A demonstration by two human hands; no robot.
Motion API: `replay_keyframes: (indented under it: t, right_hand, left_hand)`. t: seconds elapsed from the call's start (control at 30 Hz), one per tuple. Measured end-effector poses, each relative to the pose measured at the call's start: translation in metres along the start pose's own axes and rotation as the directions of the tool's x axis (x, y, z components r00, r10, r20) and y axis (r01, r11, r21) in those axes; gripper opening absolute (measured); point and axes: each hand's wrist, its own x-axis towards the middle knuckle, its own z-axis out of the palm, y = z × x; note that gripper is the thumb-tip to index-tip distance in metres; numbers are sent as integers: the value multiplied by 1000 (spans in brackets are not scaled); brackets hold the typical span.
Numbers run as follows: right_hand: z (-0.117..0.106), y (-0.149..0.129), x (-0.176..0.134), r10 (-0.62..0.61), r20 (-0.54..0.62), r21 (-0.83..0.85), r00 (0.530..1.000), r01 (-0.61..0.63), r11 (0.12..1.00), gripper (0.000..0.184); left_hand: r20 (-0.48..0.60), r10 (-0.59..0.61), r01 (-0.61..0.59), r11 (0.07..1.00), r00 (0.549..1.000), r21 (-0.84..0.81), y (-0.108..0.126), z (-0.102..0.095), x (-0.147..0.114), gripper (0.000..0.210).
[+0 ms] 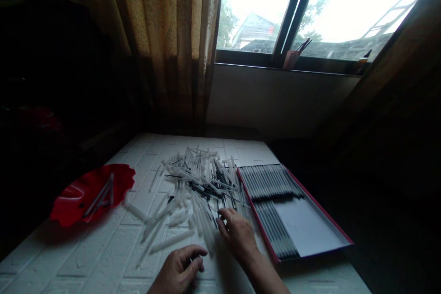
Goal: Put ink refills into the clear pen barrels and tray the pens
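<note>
My left hand (181,268) rests low over the near side of the table, fingers curled loosely. A gap shows between its thumb and forefinger, and nothing is visible in it. Further right, my right hand (239,234) reaches to the near edge of a heap of pen parts. Its thumb and forefinger are slightly apart, beside thin black pen refills (223,201). Clear pen barrels (203,220) lie in front of and between the hands. Dark pieces, perhaps caps, (203,188) sit within the heap.
A red-edged box (262,227) right of my right hand holds rows of pens (270,181) and shows a white bottom. At left, a red wavy-rimmed dish (64,213) contains a few clear tubes (101,197). The white brick-patterned table (93,257) meets a curtained window wall.
</note>
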Motion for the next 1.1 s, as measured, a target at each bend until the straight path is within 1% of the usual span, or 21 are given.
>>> replay_keyframes:
  t: [0.13, 0.3, 0.43, 0.53, 0.6, 0.67, 0.7, 0.73, 0.8, 0.83, 0.87, 0.9, 0.93, 0.97, 1.0, 1.03, 1.1]
  right_hand:
    - [12, -10, 15, 42, 17, -12, 999, -42, 999, 16]
    - [20, -13, 18, 65, 15, -30, 998, -65, 997, 12]
    - [19, -12, 16, 65, -2, -12, 998, -65, 998, 14]
    - [17, -5, 11, 70, -24, 18, 997, -70, 997, 16]
    - [16, 3, 4, 81, -45, 67, 996, -78, 995, 18]
    - [16, 12, -6, 86, -98, 211, 991, -64, 975, 20]
    - [16, 16, -12, 89, -130, 318, 987, -43, 947, 21]
    - [16, 20, -18, 99, -163, 434, 982, -19, 900, 23]
    - [17, 23, -32, 155, -203, 631, 967, 8, 775, 29]
    - [17, 23, -39, 198, -207, 703, 958, 4, 711, 33]
    - [17, 23, -45, 246, -202, 760, 948, -7, 650, 36]
    - [17, 22, -51, 292, -193, 803, 937, -20, 595, 40]
    - [17, 20, -56, 332, -180, 837, 926, -33, 546, 43]
    - [17, 18, -60, 359, -164, 864, 919, -42, 502, 45]
    - [17, 17, -63, 379, -149, 884, 913, -48, 464, 47]
    - [17, 16, -66, 391, -137, 902, 910, -49, 430, 48]
    - [19, 15, -67, 408, -111, 931, 906, -48, 361, 49]
  left_hand:
    - [-13, 47, -47, 998, 999, 47, 2, -2, -2, 50]
    - [-24, 101, -99, 992, 995, 82, 1, -3, -3, 43]
    - [-14, 78, -76, 994, 997, 73, -1, -2, -3, 42]
    - [-19, 65, -63, 996, 998, 65, 2, -2, -2, 45]
    - [-30, 68, -66, 996, 997, 61, 4, -2, -2, 45]
    - [-36, 74, -72, 996, 997, 59, 5, -1, -2, 43]
    - [-35, 74, -72, 996, 997, 57, 4, 0, -3, 43]
    - [-48, 77, -75, 996, 996, 54, 2, 0, -3, 44]
    - [-134, 118, -110, 992, 984, 67, -1, 2, -5, 46]
    - [-204, 166, -148, 984, 965, 102, -3, 3, -6, 46]
    - [-278, 231, -192, 968, 932, 160, -4, 3, -7, 45]
    - [-342, 305, -232, 943, 889, 238, -4, 4, -8, 44]
    - [-376, 380, -263, 907, 845, 328, -3, 4, -9, 43]
    - [-372, 450, -286, 862, 812, 419, -2, 4, -10, 41]
    - [-336, 512, -307, 806, 790, 506, 1, 4, -10, 40]
    - [-273, 566, -334, 740, 778, 583, 4, 4, -10, 38]
    - [-108, 633, -401, 602, 766, 691, 11, 5, -8, 32]
